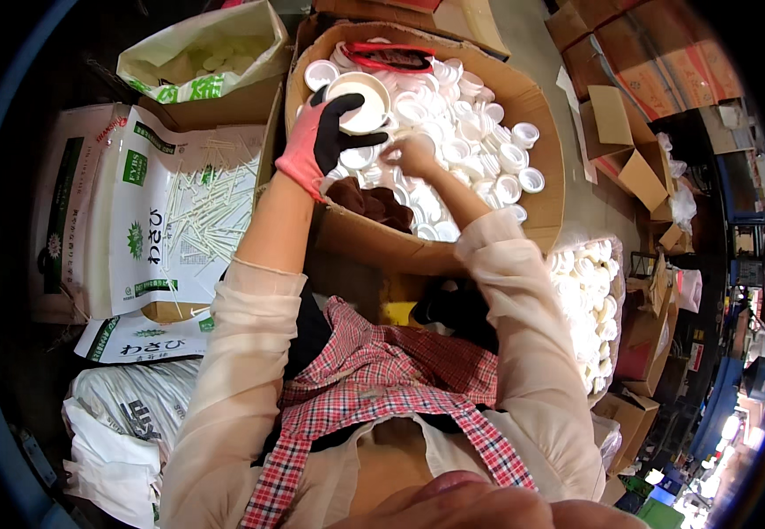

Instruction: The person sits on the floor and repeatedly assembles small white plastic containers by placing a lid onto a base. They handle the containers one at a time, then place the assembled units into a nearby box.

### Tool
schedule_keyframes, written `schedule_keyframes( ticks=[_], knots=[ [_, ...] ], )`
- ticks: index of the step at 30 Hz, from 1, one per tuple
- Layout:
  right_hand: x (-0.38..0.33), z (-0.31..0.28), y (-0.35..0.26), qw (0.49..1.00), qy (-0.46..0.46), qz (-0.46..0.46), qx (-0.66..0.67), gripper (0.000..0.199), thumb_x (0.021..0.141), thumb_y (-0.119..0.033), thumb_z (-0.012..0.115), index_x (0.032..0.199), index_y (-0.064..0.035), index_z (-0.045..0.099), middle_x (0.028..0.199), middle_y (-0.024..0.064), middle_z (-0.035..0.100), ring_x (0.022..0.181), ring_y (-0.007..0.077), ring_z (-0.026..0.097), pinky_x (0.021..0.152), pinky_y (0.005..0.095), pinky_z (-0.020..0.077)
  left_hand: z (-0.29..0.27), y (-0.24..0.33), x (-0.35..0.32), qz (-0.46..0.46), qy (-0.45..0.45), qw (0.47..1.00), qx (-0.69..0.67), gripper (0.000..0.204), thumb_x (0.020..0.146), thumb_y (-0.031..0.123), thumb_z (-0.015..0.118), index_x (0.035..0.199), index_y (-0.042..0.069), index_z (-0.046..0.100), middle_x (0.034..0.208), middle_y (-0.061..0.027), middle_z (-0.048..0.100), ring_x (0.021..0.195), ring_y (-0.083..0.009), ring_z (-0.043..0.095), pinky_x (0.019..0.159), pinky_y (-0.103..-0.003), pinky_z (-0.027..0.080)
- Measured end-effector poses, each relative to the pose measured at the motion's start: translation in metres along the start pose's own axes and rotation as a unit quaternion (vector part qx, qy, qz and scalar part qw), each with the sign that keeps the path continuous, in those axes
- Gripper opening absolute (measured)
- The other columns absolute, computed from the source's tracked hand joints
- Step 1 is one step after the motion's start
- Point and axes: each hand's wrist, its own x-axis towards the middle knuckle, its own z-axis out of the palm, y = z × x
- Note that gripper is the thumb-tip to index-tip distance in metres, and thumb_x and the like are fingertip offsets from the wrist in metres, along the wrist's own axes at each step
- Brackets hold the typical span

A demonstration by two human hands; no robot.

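Note:
My left hand (318, 138), in a pink glove with black fingers, grips a round cream-white plastic lid (360, 99) with a raised rim. It is above the far left part of a big cardboard box (532, 97) heaped with small white plastic caps (457, 132). My bare right hand (413, 156) hangs over the same heap, just right of the gloved fingers. Its fingers are smeared by motion, so whether they hold a cap cannot be made out. A dark brown cloth (369, 203) lies at the box's near left edge, below both hands.
Red-handled scissors or a similar red tool (389, 57) rests on the caps' far side. At left, an open printed carton (149, 216) holds thin white sticks (215, 198); a white sack (211, 62) stands behind. More white pieces (587, 309) fill a container at right. Cardboard boxes (642, 172) stand beyond.

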Motion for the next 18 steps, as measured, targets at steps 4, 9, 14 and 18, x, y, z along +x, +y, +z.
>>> schedule_keyframes(
  ticks=[4, 9, 14, 18],
  knots=[
    [-0.005, 0.051, 0.049, 0.995, 0.067, 0.002, 0.079, 0.031, 0.074, -0.016, 0.067, 0.104, -0.0061, 0.068, 0.112, 0.0247, 0.06, 0.099, 0.0358, 0.06, 0.091, 0.0369, 0.0457, 0.013, -0.007, 0.004, -0.106, -0.103, 0.976, -0.163, 0.049, 0.089, 0.019, 0.057, 0.128, -0.004, 0.041, 0.118, -0.0242, 0.055, 0.112, -0.0464, 0.053, 0.089, -0.052, 0.051],
    [-0.064, -0.049, -0.008, 0.859, 0.188, -0.002, 0.476, 0.023, 0.08, 0.005, 0.056, 0.101, -0.0006, 0.063, 0.099, 0.0141, 0.063, 0.076, 0.0233, 0.064, 0.068, 0.031, 0.0546, 0.019, 0.005, 0.001, -0.074, -0.108, 0.982, -0.135, 0.071, 0.093, 0.059, 0.033, 0.131, -0.001, 0.041, 0.123, -0.0207, 0.055, 0.112, -0.0416, 0.055, 0.084, -0.05, 0.053],
    [-0.14, -0.095, -0.039, 0.683, 0.202, -0.1, 0.695, 0.031, 0.089, -0.009, 0.057, 0.119, -0.0029, 0.053, 0.114, 0.0133, 0.057, 0.098, 0.0229, 0.059, 0.076, 0.0354, 0.0531, 0.04, -0.01, -0.006, -0.047, -0.179, 0.976, -0.115, 0.065, 0.088, 0.047, 0.058, 0.127, -0.002, 0.042, 0.119, -0.0205, 0.057, 0.109, -0.0363, 0.058, 0.084, -0.045, 0.053],
    [-0.146, -0.07, -0.046, 0.605, 0.123, -0.099, 0.78, 0.056, 0.087, -0.023, 0.064, 0.134, -0.0041, 0.04, 0.122, 0.0078, 0.053, 0.108, 0.0234, 0.053, 0.088, 0.0386, 0.0476, 0.055, -0.04, -0.014, 0.351, -0.061, 0.762, 0.541, 0.08, 0.06, 0.026, 0.087, 0.12, -0.005, 0.045, 0.104, -0.0146, 0.064, 0.094, -0.0239, 0.064, 0.082, -0.035, 0.051]
  ],
)
